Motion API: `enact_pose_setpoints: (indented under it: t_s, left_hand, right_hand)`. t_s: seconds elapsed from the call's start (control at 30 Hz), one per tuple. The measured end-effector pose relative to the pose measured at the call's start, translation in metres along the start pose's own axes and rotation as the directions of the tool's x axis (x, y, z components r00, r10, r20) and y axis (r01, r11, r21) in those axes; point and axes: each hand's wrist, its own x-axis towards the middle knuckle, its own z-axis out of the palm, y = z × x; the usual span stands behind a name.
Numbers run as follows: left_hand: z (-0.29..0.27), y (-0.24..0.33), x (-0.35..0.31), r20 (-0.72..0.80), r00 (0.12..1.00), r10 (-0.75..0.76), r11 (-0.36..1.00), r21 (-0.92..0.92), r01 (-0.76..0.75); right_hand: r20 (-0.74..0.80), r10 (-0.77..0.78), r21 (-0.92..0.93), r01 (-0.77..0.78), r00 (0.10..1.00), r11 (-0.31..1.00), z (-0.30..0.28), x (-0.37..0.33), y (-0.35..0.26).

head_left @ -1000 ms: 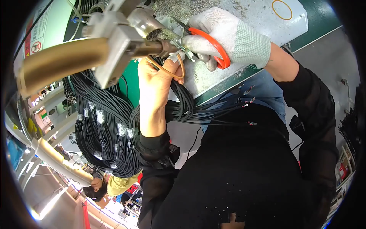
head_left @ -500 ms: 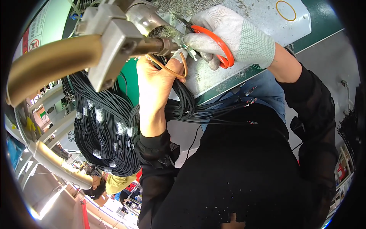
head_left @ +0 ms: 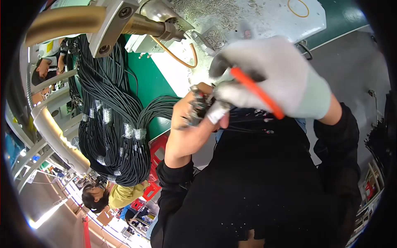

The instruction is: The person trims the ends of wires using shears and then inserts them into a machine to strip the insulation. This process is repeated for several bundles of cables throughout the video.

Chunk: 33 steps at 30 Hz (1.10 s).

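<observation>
My left hand [head_left: 182,134], bare with a white wrap at the thumb tip, is closed round a bundle of black cables [head_left: 165,105]. Their stripped or terminated ends [head_left: 198,105] stick up between the fingers, too blurred to make out singly. My right hand [head_left: 281,74], in a white glove, is smeared by motion. It carries red-handled scissors [head_left: 258,94], whose blades I cannot make out. Its fingertips meet the left hand at the cable ends. Beyond both hands are a metal nozzle-like machine head [head_left: 165,31] and a curved brown tube [head_left: 182,61].
Small metal scraps [head_left: 215,14] litter a pale tray [head_left: 285,29], where a yellow-brown band [head_left: 298,7] lies. Thick bundles of black cables [head_left: 111,128] hang at left, near a green table surface [head_left: 136,95]. Red stools [head_left: 155,165] and a person in yellow [head_left: 128,196] are beyond.
Both hands have drawn back from the machine head toward my body, the left bringing the cable ends along. The scissors have moved down and right with my right hand. The view has shifted.
</observation>
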Motion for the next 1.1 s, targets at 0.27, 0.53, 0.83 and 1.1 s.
enact_pose_setpoints:
  t_s: [0.27, 0.53, 0.83, 1.1]
  left_hand:
    - [0.039, -0.016, -0.008, -0.268, 0.895, 0.356, 0.916, 0.288, -0.279]
    - [0.021, -0.005, 0.003, 0.556, 0.656, 0.51, 0.35, 0.563, -0.749]
    - [0.028, -0.005, -0.002, -0.067, 0.998, 0.011, 0.939, -0.343, -0.033]
    - [0.037, 0.005, 0.004, -0.249, 0.968, -0.015, 0.998, 0.048, 0.027]
  right_hand:
    - [0.249, 0.301, 0.48, -0.387, 0.92, 0.787, -0.003, -0.019, -0.019]
    - [0.746, 0.265, 0.443, -0.753, 0.611, 0.487, -0.022, -0.039, -0.001]
    - [-0.072, -0.023, 0.074, 0.028, 0.997, 0.997, 0.012, -0.041, -0.009]
    - [-0.161, -0.265, -0.484, 0.158, 0.951, 0.861, 0.003, -0.045, -0.013]
